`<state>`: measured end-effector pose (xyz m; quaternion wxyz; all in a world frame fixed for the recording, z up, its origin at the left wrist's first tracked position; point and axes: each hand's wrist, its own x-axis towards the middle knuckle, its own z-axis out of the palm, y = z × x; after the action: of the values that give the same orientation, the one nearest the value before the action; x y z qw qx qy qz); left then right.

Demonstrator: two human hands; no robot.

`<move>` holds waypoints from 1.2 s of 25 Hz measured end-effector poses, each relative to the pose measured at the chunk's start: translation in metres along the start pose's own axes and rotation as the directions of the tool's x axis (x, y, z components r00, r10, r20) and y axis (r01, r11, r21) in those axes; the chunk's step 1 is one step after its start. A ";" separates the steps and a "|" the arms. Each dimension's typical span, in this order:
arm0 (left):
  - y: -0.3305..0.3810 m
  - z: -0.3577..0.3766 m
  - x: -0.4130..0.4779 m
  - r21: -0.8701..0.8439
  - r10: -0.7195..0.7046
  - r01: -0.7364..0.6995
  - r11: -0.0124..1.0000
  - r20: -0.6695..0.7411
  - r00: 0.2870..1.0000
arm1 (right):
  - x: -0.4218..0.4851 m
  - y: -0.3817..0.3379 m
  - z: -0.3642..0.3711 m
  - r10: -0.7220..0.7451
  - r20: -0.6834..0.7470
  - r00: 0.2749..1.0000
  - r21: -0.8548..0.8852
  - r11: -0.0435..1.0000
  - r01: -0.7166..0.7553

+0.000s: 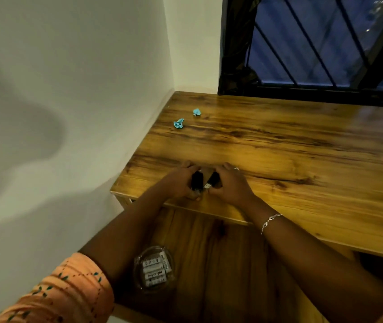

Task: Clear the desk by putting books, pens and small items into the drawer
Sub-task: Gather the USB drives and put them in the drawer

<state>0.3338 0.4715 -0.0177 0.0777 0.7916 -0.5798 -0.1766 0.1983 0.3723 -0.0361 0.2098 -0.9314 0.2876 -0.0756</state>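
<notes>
One wide wooden table fills the corner under a barred window. Below its front edge an open drawer shows its wooden bottom. Both hands meet at the front edge of the table, close together. The left hand curls its fingers round a small black piece. The right hand grips a black stick with a metal plug end, perhaps a USB stick, though the blur makes it hard to tell. A silver bracelet sits on the right wrist. Near the left side of the drawer stands a round glass dish holding white batteries. Two crumpled teal scraps lie apart from each other near the far left edge of the table, well away from the hands.
</notes>
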 end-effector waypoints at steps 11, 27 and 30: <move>-0.001 0.057 -0.119 0.301 0.151 -0.159 0.940 0.050 0.987 | -0.128 -0.020 0.045 -0.292 0.176 0.940 0.199 0.946 0.256; -0.011 0.139 -0.124 0.417 -0.002 -0.154 0.896 0.349 0.937 | -0.151 -0.005 0.128 -0.289 0.370 0.883 0.024 0.953 0.302; -0.012 0.138 -0.123 0.417 0.009 -0.171 0.893 0.363 0.932 | -0.151 -0.009 0.130 -0.276 0.367 0.888 0.044 0.959 0.280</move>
<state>0.2602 0.6029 -0.1262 -0.2008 0.7157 -0.6456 -0.1753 0.1126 0.5101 -0.1522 0.2423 -0.9615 0.1070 0.0732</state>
